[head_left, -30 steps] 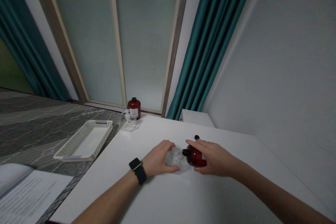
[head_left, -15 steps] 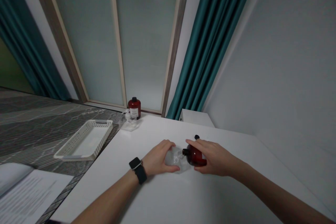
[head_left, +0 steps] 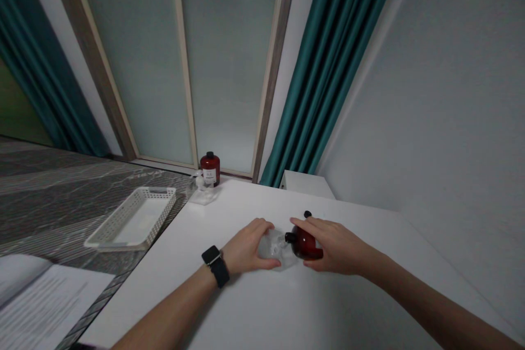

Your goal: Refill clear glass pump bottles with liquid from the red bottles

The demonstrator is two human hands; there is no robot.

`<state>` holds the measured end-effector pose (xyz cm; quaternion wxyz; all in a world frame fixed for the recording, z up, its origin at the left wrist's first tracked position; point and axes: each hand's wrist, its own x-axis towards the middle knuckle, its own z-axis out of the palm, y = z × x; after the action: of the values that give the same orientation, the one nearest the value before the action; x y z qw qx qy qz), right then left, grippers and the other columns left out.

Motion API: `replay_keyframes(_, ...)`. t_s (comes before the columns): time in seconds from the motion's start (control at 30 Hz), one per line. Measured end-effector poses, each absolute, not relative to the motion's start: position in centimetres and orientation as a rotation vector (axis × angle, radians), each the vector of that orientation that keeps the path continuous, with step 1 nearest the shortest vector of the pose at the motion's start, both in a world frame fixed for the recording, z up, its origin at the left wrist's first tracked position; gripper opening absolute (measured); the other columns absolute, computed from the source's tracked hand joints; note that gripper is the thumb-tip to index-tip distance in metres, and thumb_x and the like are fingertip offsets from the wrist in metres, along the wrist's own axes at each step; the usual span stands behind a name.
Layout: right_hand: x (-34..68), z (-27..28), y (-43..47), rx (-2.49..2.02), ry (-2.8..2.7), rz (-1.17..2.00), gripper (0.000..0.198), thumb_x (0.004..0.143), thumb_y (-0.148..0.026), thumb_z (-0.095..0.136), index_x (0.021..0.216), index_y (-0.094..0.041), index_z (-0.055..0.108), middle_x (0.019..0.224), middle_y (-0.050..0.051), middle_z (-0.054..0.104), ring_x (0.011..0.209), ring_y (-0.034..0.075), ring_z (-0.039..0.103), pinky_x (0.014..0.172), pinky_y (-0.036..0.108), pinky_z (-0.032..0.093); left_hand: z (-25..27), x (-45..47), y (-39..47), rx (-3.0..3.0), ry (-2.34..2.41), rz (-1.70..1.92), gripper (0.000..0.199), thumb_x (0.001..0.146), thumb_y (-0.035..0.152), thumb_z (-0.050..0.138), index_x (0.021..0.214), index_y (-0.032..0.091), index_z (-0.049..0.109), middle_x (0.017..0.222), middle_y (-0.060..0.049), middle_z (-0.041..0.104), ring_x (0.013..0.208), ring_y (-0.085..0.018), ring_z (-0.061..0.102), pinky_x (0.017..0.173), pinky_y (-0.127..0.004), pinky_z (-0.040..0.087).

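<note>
Hands are seen close together near the middle of the white counter (head_left: pixel 311 311). The left hand (head_left: pixel 246 249), with a dark smartwatch (head_left: pixel 215 266) worn at the wrist, is curled around a small clear container (head_left: pixel 274 249) that rests on the counter. The right hand (head_left: pixel 334 246) is wrapped over a dark red bottle (head_left: pixel 304 245), which is tipped on its side so that its black neck is brought right up to the clear container's opening. A small black cap (head_left: pixel 307 214) is left lying on the counter just behind the red bottle.

Nothing is found to have shifted over the last second: both grips, the bottle's tilt and the container's place are unchanged, so the tipping is judged to be held steady rather than begun or ended.

Farther off, a second dark red bottle (head_left: pixel 210 168) is stood upright at the counter's far edge by the window, with a clear pump bottle (head_left: pixel 199 180) just beside it. A white plastic basket (head_left: pixel 133 217) is set on the grey marbled surface to the left, and printed paper (head_left: pixel 45 301) is cut off at the lower left corner.

Whether liquid is passing between the two vessels cannot be made out; the clear container is largely hidden by the fingers, and its shape and fill level cannot be told.
</note>
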<state>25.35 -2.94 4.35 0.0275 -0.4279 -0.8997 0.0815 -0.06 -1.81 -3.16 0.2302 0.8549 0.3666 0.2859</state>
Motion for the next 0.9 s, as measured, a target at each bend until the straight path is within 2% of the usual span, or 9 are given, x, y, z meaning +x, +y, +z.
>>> replay_keyframes(0.9, 25.35, 4.75, -3.11, -1.350, -2.795, 0.241, 0.080, 0.070, -0.031, 0.072, 0.144, -0.022, 0.042, 0.122, 0.014, 0.064, 0.108, 0.033, 0.063, 0.088, 0.047, 0.049, -3.19, 0.15, -2.03, 2.334, 0.992, 0.831, 0.057, 0.065, 0.036, 0.084, 0.109, 0.017, 0.053, 0.103, -0.008, 0.060, 0.094, -0.027, 0.059, 0.081, -0.040, 0.051)
